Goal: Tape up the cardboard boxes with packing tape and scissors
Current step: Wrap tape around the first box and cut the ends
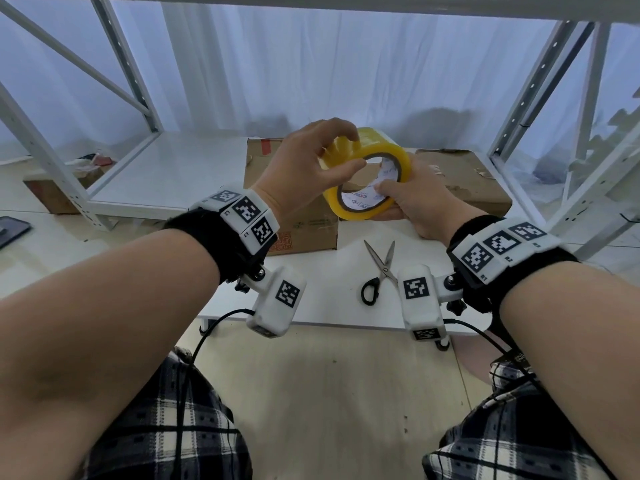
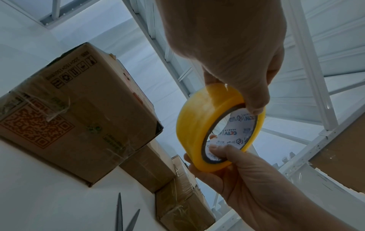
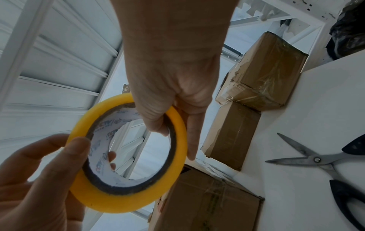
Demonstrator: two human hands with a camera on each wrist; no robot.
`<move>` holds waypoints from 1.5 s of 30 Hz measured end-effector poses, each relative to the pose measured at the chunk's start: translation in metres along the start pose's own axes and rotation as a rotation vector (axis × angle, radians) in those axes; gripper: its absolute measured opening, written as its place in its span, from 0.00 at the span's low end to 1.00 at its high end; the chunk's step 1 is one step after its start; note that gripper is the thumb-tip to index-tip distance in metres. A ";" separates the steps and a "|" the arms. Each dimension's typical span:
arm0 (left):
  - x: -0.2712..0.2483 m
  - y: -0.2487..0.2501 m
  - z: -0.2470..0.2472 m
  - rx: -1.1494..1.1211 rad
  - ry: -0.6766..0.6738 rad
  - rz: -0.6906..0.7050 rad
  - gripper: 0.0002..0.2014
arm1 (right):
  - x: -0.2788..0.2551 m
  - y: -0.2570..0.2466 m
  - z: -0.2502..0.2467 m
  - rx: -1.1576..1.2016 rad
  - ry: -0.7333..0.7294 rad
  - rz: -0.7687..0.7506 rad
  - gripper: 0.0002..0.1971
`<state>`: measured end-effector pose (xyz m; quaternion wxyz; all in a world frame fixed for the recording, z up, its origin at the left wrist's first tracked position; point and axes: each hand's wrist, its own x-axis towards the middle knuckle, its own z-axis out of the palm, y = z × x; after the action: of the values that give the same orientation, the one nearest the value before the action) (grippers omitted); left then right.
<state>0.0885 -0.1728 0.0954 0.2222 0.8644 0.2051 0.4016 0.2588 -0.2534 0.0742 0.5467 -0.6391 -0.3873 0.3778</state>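
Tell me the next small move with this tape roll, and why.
Probably pick at the tape roll with the left hand to find and lift the loose end. Both hands grip the roll, the right hand with its thumb in the core, no strip is pulled free, and the scissors lie untouched on the table.

Head view evenly lit, soft daylight through rear curtains (image 1: 311, 64); wrist views dimmer, apparently backlit, edges strongly distorted.

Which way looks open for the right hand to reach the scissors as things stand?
Probably straight down and back: the scissors lie uncovered on the white table, but the right hand must first release the tape roll.
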 end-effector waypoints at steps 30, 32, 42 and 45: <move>0.002 -0.004 -0.003 0.027 -0.053 0.072 0.14 | 0.002 0.003 0.000 -0.180 0.055 -0.108 0.13; 0.003 -0.005 -0.003 0.028 -0.052 0.079 0.14 | 0.002 0.003 0.000 -0.178 0.057 -0.104 0.15; 0.002 -0.004 -0.003 0.043 -0.111 0.091 0.16 | -0.001 0.001 0.000 -0.206 0.074 -0.104 0.15; 0.002 -0.003 -0.004 0.047 -0.134 0.081 0.16 | -0.001 0.000 0.001 -0.218 0.066 -0.099 0.15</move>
<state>0.0862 -0.1691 0.0969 0.1988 0.9020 0.1637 0.3465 0.2577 -0.2544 0.0740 0.5043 -0.6868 -0.4391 0.2848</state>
